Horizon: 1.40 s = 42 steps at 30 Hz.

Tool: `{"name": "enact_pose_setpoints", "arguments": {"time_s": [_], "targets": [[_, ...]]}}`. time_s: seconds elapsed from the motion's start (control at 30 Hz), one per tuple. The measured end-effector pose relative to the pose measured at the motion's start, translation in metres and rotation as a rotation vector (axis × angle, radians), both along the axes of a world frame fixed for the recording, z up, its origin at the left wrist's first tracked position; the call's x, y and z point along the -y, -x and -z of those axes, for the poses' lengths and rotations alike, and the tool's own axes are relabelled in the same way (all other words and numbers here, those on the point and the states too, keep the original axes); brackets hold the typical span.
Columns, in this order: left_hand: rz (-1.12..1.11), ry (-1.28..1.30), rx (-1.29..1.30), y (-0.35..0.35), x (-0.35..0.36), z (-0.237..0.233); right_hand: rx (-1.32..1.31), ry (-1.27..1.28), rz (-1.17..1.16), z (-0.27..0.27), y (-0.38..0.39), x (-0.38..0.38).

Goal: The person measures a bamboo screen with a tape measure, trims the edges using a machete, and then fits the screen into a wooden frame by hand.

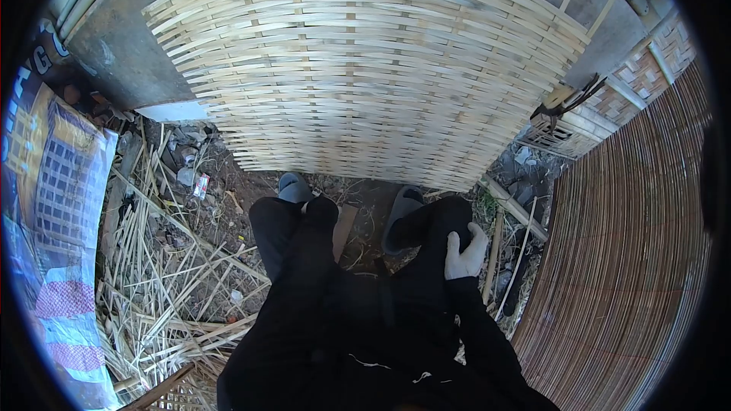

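**Rt hand resting on knee, facing woven bamboo panel**

Person seated, view looks straight down over black trousers.

- Right hand [466, 253]: centre-right of frame, lying flat-ish on the right knee [435, 222]. Fingers loosely curved over the cloth, thumb to the side. Nothing gripped; touches trouser fabric only.
- Left hand: out of frame, can't tell its state.
- Woven bamboo panel [365, 68]: fills upper centre of frame, leaning up just beyond the feet. Pale strips in a tight weave, bare uprights sticking out along the top edge. Well apart from the hand.
- Grey slippers: left one [293, 186] and right one [402, 211] at centre, toes near the panel's lower edge. Short wooden board [346, 230] on the dirt betw. the legs.
- Thin bamboo stick [496, 250] on the ground just beside the hand, frame-right of the knee.
- Loose bamboo splits [164, 262] scattered in a heap, left-centre to lower left.
- Printed tarp [53, 183] along far left edge.
- Slatted bamboo screen [632, 259] curves down the right side.
- Dark-handled tool [567, 103], upper right, sits on a small woven piece [552, 137]; type unclear.
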<state>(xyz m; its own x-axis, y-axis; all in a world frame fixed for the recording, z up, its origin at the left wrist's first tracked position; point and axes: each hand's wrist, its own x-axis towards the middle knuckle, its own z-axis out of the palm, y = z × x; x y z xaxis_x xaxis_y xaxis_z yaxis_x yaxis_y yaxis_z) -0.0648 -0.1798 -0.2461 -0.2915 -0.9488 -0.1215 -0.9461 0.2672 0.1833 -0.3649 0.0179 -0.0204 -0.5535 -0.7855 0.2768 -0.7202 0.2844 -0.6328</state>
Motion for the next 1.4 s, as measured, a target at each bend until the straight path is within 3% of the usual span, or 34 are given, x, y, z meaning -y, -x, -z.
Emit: {"name": "enact_pose_setpoints", "arguments": {"time_s": [0.07,0.13,0.27,0.33,0.37,0.43,0.67,0.8,0.87,0.93,0.97,1.03,1.1,1.17,1.23,1.3,1.4], "targets": [[0.078,0.012,0.073,0.005,0.006,-0.007,-0.007,0.002,-0.02,0.002,0.001,-0.001],[-0.233,-0.279,-0.139,0.035,0.037,-0.109,-0.004,-0.008,-0.043,0.003,0.0,-0.001],[-0.259,0.099,-0.625,0.089,0.107,-0.186,0.051,0.001,-0.053,0.0,-0.01,0.008],[-0.273,0.037,-0.846,0.11,0.129,-0.251,0.056,-0.002,-0.051,-0.004,-0.01,0.012],[-0.267,0.042,-0.852,0.119,0.139,-0.271,0.04,-0.015,-0.051,-0.003,-0.009,0.011],[-0.48,0.087,-0.735,0.133,0.158,-0.293,0.029,-0.022,-0.044,-0.004,-0.009,0.01],[-0.385,0.251,-0.612,0.117,0.19,-0.277,0.086,0.035,0.055,0.008,0.013,-0.004],[-0.489,0.25,-0.513,0.072,0.181,-0.229,0.099,0.035,0.09,0.006,0.015,-0.007],[-0.244,0.025,-0.251,0.052,0.144,-0.212,0.079,0.04,0.065,0.006,0.014,-0.008],[0.104,-0.179,-0.03,0.024,0.148,-0.098,0.122,0.041,0.067,0.002,0.011,-0.004],[0.254,-0.404,0.154,0.033,0.133,-0.097,0.123,0.04,0.038,0.002,0.011,-0.001],[0.411,-0.599,0.325,0.053,0.09,-0.106,0.124,0.041,-0.009,-0.001,0.008,0.002],[0.423,-0.569,0.305,0.069,0.07,-0.102,0.1,0.05,-0.033,-0.003,0.004,0.005],[0.319,-0.433,-0.065,0.09,0.06,-0.095,0.08,0.067,-0.076,-0.001,0.004,0.003],[0.094,-0.515,-0.381,0.126,0.067,-0.125,0.126,0.043,-0.064,-0.003,0.005,0.003],[-0.175,-0.105,-0.541,0.16,0.087,-0.098,0.175,0.027,-0.049,-0.004,0.007,0.005],[-0.344,-0.105,-0.524,0.191,0.103,-0.121,0.183,0.029,-0.012,-0.003,0.011,0.006]]}}
